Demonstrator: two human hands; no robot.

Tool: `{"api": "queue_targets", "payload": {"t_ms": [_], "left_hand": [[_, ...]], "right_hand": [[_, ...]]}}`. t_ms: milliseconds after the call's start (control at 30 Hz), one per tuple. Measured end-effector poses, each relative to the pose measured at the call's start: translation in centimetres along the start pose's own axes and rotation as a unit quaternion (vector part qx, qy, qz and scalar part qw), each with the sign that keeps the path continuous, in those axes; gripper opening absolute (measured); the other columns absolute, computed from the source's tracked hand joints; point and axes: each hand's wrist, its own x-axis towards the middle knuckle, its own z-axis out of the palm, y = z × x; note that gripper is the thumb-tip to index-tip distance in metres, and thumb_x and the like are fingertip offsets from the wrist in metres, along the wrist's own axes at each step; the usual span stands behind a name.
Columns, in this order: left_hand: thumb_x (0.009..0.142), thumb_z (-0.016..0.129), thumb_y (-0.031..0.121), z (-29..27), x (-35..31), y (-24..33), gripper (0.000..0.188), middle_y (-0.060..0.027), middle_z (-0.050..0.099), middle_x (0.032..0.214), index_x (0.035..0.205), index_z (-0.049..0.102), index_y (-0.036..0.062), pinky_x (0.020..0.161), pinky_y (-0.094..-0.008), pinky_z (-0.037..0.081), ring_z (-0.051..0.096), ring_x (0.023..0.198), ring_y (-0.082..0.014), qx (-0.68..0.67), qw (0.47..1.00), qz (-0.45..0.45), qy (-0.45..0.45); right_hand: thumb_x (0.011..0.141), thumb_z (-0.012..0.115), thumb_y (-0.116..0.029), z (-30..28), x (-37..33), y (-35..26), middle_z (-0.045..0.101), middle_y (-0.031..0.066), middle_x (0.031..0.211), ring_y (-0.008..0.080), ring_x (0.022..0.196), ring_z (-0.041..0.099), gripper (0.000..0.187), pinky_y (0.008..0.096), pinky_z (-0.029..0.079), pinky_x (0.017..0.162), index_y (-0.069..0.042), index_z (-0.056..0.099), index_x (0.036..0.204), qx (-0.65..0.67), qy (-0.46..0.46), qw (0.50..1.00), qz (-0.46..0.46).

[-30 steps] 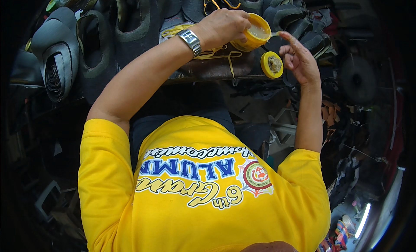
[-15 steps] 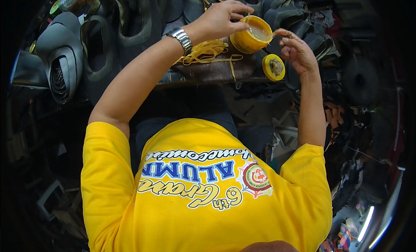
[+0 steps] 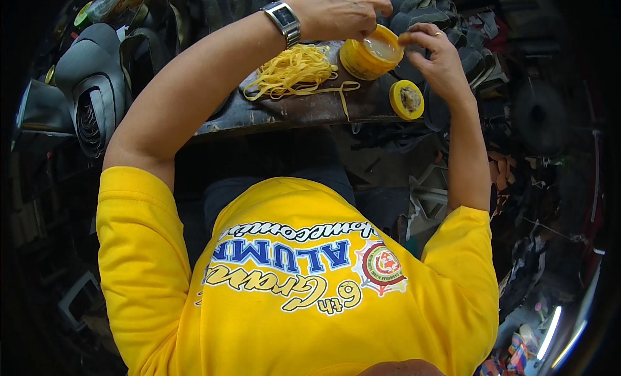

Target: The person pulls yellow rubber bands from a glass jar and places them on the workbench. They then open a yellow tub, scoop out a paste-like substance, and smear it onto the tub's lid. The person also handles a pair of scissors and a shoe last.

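Note:
An open yellow tub [image 3: 362, 60] of cloudy, pale paste-like stuff stands tilted on the dark workbench. My left hand [image 3: 339, 14], with a watch on its wrist, reaches over the tub's far left side. Its fingers are bent together, and what they hold is hidden. To the right of the rim is my right hand [image 3: 440, 59], thumb and fingers pinched on a small brownish thing [image 3: 405, 38] too blurred to name. A round yellow lid [image 3: 407, 100], its middle smeared with brown residue, lies in front of the tub. Left of the tub is a heap of thin yellow straps [image 3: 296, 71].
Dark rubbery sheets [image 3: 97, 72], curled and stacked, fill the bench's left side. More dark curved pieces [image 3: 424, 20] are piled behind the tub and to its right. The bench's near edge [image 3: 259, 122] runs above my lap. A grey plastic frame [image 3: 429, 198] lies below on the right.
My left hand has moved up and to the right, uncovering more of the strap heap. My right hand has shifted slightly up and left, its fingertips now higher at the tub's rim.

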Motion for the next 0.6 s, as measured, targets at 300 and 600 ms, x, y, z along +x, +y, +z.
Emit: {"api": "queue_targets", "payload": {"t_ms": [300, 600], "left_hand": [[0.088, 0.058, 0.064, 1.3, -0.9, 1.0, 0.061, -0.0110, 0.056, 0.121, 0.088, 0.073, 0.0045, 0.108, -0.0602, 0.029, 0.046, 0.124, -0.0268, -0.002, 0.996, -0.084, 0.024], [0.082, 0.067, 0.043, 2.0, -1.3, 1.6, 0.035, -0.0069, 0.053, 0.122, 0.085, 0.072, 0.0087, 0.113, -0.0637, 0.024, 0.043, 0.129, -0.0244, 0.096, 0.990, -0.051, 0.094]], "right_hand": [[0.087, 0.063, -0.007, 1.4, 0.2, 0.1, 0.054, -0.0003, 0.093, 0.0124, 0.089, 0.054, 0.013, 0.0284, 0.044, 0.084, -0.006, 0.058, 0.098, 0.228, -0.164, 0.936, 0.213], [0.085, 0.066, -0.006, 1.7, -1.2, -2.7, 0.054, 0.0097, 0.141, 0.0275, 0.141, 0.039, 0.049, 0.0602, 0.021, 0.116, -0.022, 0.061, 0.131, -0.402, -0.044, 0.913, -0.050]]}}
